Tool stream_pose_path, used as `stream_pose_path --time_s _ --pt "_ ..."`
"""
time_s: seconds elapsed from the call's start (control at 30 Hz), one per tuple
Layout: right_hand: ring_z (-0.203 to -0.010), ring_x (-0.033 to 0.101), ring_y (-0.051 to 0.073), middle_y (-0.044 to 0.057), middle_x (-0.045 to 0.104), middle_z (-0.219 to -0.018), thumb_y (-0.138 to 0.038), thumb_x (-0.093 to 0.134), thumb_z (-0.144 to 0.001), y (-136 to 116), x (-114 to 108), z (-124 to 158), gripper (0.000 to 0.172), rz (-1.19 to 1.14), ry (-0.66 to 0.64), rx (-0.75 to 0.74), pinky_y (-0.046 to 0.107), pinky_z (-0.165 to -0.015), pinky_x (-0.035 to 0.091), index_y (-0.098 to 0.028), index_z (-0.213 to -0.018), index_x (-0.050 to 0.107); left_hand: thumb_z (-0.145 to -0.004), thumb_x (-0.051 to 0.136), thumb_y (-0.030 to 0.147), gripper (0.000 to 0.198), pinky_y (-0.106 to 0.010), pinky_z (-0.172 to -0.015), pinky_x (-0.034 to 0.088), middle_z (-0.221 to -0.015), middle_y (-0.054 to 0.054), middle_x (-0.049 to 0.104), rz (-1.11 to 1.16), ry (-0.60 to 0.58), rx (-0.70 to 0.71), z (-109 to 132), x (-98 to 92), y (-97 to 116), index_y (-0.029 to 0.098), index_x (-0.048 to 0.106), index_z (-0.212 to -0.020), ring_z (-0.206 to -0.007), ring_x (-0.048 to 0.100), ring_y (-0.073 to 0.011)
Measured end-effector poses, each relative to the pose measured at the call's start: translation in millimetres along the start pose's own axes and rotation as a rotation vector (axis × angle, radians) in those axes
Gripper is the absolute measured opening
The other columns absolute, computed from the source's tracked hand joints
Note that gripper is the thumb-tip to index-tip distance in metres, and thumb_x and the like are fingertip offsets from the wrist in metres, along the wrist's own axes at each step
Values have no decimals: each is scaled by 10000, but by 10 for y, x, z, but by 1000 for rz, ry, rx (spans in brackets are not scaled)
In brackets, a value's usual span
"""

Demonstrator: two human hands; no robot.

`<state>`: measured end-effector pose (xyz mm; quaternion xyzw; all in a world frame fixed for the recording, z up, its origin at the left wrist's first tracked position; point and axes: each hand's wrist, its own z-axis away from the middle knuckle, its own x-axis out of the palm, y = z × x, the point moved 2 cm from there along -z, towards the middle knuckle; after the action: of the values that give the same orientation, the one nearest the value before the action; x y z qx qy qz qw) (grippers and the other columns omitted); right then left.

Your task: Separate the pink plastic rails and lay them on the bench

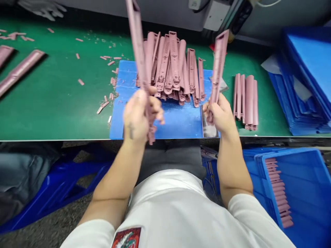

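Note:
My left hand (pixel 139 112) is closed around a long pink plastic strip (pixel 138 44), which stands nearly upright and is smeared by motion. In my right hand (pixel 219 112) is a shorter-looking pink plastic part (pixel 219 63), tilted with its top to the right. Between and beyond both hands lies a pile of pink plastic parts (pixel 165 63), stacked on a blue sheet (pixel 181 124). Some of the pile shows moulded inner detail, some a smooth rounded back. To the right of my right hand, several pink parts (pixel 249 100) lie side by side on the green tabletop (pixel 64 113).
Small pink scraps (pixel 104 105) are scattered left of the blue sheet. Two long pink pieces (pixel 22 70) lie farther left, near a glove (pixel 42 8). Folded blue sheets (pixel 307 82) are stacked at right. Below stands a blue bin (pixel 307 179) with a row of pink parts (pixel 279 196).

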<state>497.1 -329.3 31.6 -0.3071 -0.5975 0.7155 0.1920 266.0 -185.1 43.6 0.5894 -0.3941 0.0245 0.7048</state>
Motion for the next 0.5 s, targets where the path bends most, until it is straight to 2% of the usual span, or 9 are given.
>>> stream_pose_path --time_s 0.07,0.1,0.17,0.23,0.27,0.33,0.37,0.43,0.5 --pt "-535 451 143 -62 557 -745 -554 784 -982 -37 336 359 364 -218 -38 -65 254 -436 324 -316 -1131 551 -1109 806 714 480 -372 -734 740 -988 -77 851 -21 -56 11 65 134 -202 236 763 -1104 -849 869 -278" --pt "-535 427 143 -71 519 -740 -613 752 -1020 -50 518 503 387 -297 -65 -87 260 -444 319 -318 -1176 556 -1082 818 757 529 -444 -895 772 -1113 -104 881 -34 -65 18 108 184 -277 234 741 -1105 -1034 899 -329" --pt "-540 391 149 -75 452 -733 -747 664 -1080 -54 847 691 460 -370 -107 -127 284 -461 339 -318 -1207 560 -1054 829 806 590 -534 -1143 727 -1285 -156 877 -78 -62 25 209 246 -373 229 728 -1123 -1303 860 -389" --pt "-576 440 172 -53 467 -761 -850 582 -1102 -34 1078 761 537 -335 -117 -166 328 -500 435 -322 -1197 567 -1049 823 827 613 -554 -1245 674 -1337 -186 859 -143 -39 48 300 256 -414 227 756 -1155 -1430 803 -412" --pt "-621 507 193 -30 515 -794 -872 556 -1106 -20 1153 770 555 -294 -107 -191 360 -548 514 -325 -1192 575 -1059 808 828 611 -553 -1267 659 -1349 -189 852 -181 -26 67 332 244 -426 230 772 -1175 -1469 780 -414" --pt "-839 692 253 36 669 -954 -852 510 -1134 7 1252 781 541 -201 -73 -234 439 -751 672 -326 -1221 604 -1108 752 805 584 -556 -1307 626 -1395 -183 835 -250 -13 115 361 205 -463 238 792 -1240 -1527 742 -406" --pt "-999 752 281 67 732 -1077 -830 482 -1149 19 1285 794 532 -166 -45 -258 477 -886 711 -328 -1252 621 -1139 705 794 580 -563 -1334 603 -1437 -181 822 -273 -21 145 363 185 -493 242 793 -1295 -1554 723 -400" --pt "-1320 758 316 101 772 -1358 -800 413 -1173 42 1327 839 556 -124 9 -303 529 -1124 701 -338 -1369 653 -1185 588 800 635 -573 -1404 534 -1571 -178 773 -309 -76 214 360 164 -575 255 767 -1457 -1634 659 -391" --pt "-1490 711 339 104 740 -1535 -812 380 -1166 75 1299 877 630 -116 29 -324 556 -1206 684 -360 -1514 647 -1187 525 832 732 -575 -1477 434 -1731 -169 678 -367 -171 300 373 174 -643 264 706 -1613 -1737 548 -392"
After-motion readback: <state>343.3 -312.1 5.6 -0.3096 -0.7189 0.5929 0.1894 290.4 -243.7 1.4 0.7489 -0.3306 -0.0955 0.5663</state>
